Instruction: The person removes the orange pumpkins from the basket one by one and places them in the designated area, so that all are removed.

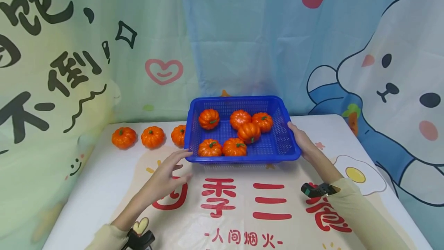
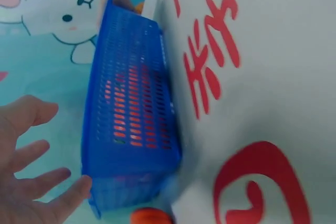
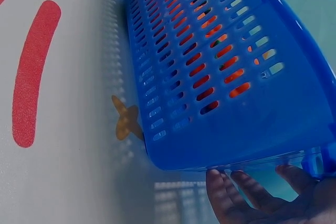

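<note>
A blue plastic basket [image 1: 277, 146] with slotted walls stands at the table's back middle. Several orange toy pumpkins [image 1: 249, 132] with green stems lie inside it. At the basket's right end, my right hand [image 1: 301, 141] grips the side below the rim; the right wrist view shows its fingertips [image 3: 214, 179] against the end wall. My left hand [image 1: 169, 176] is by the front left corner with fingers spread and nothing held. One fingertip [image 2: 84, 184] meets or nearly meets the rim there; the thumb is clear of the basket.
More orange pumpkins sit in a row left of the basket: one at the far left [image 1: 124, 138], one beside it [image 1: 152, 137], and a third [image 1: 178, 135] partly hidden by the basket. A printed curtain [image 1: 229, 41] hangs behind the table [image 1: 97, 188].
</note>
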A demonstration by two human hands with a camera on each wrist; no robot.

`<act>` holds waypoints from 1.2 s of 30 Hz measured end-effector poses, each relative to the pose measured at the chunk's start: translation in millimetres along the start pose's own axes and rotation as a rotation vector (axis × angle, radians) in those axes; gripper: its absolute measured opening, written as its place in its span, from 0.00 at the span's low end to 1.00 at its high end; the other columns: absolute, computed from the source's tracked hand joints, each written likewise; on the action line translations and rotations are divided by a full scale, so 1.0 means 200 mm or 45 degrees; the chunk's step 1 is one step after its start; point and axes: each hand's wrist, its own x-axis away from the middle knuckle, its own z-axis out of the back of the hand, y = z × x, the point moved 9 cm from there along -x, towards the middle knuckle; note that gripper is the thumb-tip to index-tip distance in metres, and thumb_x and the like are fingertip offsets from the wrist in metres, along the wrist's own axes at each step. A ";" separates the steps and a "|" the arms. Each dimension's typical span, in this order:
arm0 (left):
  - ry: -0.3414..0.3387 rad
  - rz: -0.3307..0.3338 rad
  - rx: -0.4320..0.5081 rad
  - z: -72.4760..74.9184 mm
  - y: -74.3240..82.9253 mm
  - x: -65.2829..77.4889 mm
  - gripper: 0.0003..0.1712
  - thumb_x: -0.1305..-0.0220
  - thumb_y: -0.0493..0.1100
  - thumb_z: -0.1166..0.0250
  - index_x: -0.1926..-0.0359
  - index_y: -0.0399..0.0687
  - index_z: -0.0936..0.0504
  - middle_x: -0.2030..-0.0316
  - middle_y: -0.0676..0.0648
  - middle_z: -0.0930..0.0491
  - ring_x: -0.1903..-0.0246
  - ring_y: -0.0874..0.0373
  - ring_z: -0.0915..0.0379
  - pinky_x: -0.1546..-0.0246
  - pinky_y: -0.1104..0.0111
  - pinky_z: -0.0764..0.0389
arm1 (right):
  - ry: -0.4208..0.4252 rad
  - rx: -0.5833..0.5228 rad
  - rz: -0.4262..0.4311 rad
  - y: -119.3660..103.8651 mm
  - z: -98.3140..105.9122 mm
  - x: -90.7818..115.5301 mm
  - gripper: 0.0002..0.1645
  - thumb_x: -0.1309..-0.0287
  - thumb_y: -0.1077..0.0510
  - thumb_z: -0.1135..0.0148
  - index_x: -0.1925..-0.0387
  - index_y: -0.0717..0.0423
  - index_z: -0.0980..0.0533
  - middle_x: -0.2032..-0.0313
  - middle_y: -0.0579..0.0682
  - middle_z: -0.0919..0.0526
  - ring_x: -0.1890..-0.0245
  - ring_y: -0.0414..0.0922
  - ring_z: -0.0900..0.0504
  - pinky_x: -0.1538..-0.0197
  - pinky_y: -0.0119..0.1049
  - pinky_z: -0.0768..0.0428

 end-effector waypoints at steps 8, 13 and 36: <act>0.007 -0.043 -0.078 -0.02 0.09 -0.08 0.32 0.39 0.42 0.32 0.34 0.50 0.30 0.32 0.45 0.33 0.36 0.46 0.32 0.44 0.56 0.20 | 0.015 0.011 -0.020 0.01 0.01 0.01 0.52 0.34 0.25 0.76 0.23 0.56 0.62 0.28 0.67 0.46 0.30 0.61 0.42 0.26 0.56 0.43; -0.063 -0.084 -0.030 -0.03 0.16 -0.24 0.30 0.37 0.44 0.34 0.35 0.51 0.30 0.31 0.44 0.35 0.36 0.45 0.31 0.44 0.54 0.21 | 0.006 0.016 -0.016 0.02 0.01 0.01 0.53 0.35 0.24 0.76 0.23 0.56 0.61 0.28 0.67 0.45 0.30 0.61 0.41 0.27 0.56 0.42; -0.450 0.097 -0.155 -0.45 -0.01 -1.31 0.23 0.30 0.44 0.42 0.36 0.47 0.26 0.35 0.42 0.29 0.35 0.46 0.33 0.35 0.56 0.29 | 0.022 -0.005 -0.033 0.00 0.01 0.00 0.51 0.33 0.26 0.75 0.23 0.55 0.60 0.29 0.66 0.44 0.30 0.59 0.41 0.26 0.54 0.44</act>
